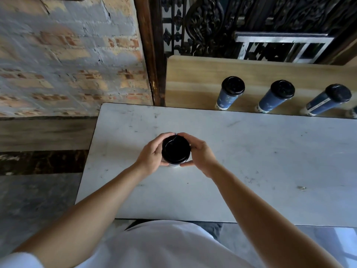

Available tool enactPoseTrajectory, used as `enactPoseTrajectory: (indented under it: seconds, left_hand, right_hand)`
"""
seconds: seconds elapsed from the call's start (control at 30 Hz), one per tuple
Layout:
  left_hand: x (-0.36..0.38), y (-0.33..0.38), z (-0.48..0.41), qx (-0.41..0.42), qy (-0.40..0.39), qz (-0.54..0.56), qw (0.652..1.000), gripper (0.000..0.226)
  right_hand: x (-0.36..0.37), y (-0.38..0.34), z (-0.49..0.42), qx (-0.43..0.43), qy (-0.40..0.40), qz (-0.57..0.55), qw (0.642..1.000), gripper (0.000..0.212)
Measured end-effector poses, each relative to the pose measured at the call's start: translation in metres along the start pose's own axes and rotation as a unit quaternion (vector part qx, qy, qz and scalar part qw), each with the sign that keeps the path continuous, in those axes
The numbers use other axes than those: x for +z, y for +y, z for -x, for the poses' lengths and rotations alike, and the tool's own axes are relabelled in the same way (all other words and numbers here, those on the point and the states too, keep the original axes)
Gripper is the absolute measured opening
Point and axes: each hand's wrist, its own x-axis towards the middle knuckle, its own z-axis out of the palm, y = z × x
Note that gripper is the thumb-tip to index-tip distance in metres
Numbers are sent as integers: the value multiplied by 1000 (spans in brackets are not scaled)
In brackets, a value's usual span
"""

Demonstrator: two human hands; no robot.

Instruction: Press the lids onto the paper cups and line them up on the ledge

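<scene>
A paper cup with a black lid [175,150] stands on the white table [251,161], seen from straight above. My left hand [151,153] curls round its left side and my right hand [200,154] round its right side, fingertips nearly meeting at the far rim. The cup's body is almost hidden under the lid and hands. Three blue paper cups with black lids stand in a row on the wooden ledge [193,74] behind the table: the left cup [229,93], the middle cup [276,97] and the right cup [328,100].
A painted brick wall [67,55] rises at the left, with a dark wooden post [148,51] beside it. Black ornate ironwork [222,22] and a white frame [280,48] stand behind the ledge. The table's left edge drops to a stone floor [38,200].
</scene>
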Motion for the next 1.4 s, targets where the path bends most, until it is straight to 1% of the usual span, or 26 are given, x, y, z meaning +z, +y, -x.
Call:
enactPoseTrajectory:
  seconds: [0.13, 0.2, 0.3, 0.43, 0.53, 0.63, 0.77, 0.8, 0.9, 0.97, 1.03, 1.13, 1.27, 1.4]
  left_hand:
    - [4, -11, -1, 19, 7, 2, 1000, 46]
    - [5, -12, -1, 25, 14, 4, 1000, 46]
    - [7, -12, -1, 30, 22, 7, 999, 48]
    - [7, -6, -1, 28, 37, 3, 999, 54]
    - [6, -2, 0, 23, 37, 7, 999, 57]
    - [8, -1, 3, 30, 38, 4, 999, 58]
    - [13, 1, 5, 31, 71, 10, 997, 62]
    - [15, 1, 5, 28, 79, 16, 996, 61]
    - [18, -1, 7, 22, 90, 29, 995, 61]
    - [18, -3, 8, 43, 87, 12, 995, 61]
    - [13, -4, 7, 71, 75, -21, 994, 58]
    - [5, -4, 4, 70, 57, -16, 996, 59]
    - [-1, -7, 4, 114, 67, -39, 990, 55]
    - [-2, -12, 1, 116, 66, -60, 989, 52]
  right_hand:
    - [9, 18, 0, -16, 38, 7, 999, 79]
    - [13, 22, -1, -20, 52, -7, 998, 86]
    - [16, 22, -1, -26, 61, -13, 998, 82]
    - [15, 13, 2, -22, 52, -22, 998, 74]
    - [14, 8, 6, -11, 23, -29, 999, 78]
    - [10, 15, 10, -18, -5, -38, 999, 83]
    - [6, 20, 10, -15, -22, -60, 998, 95]
    - [4, 20, 11, -25, -30, -36, 999, 97]
    - [3, 22, 12, -69, -54, 93, 992, 103]
    - [4, 21, 11, -66, -62, 100, 991, 108]
    - [3, 18, 8, -60, -65, 83, 993, 104]
    - [3, 12, 4, -59, -78, 89, 991, 98]
    - [10, 8, -1, -67, -85, 83, 991, 98]
    - [15, 10, -4, -80, -70, 57, 993, 96]
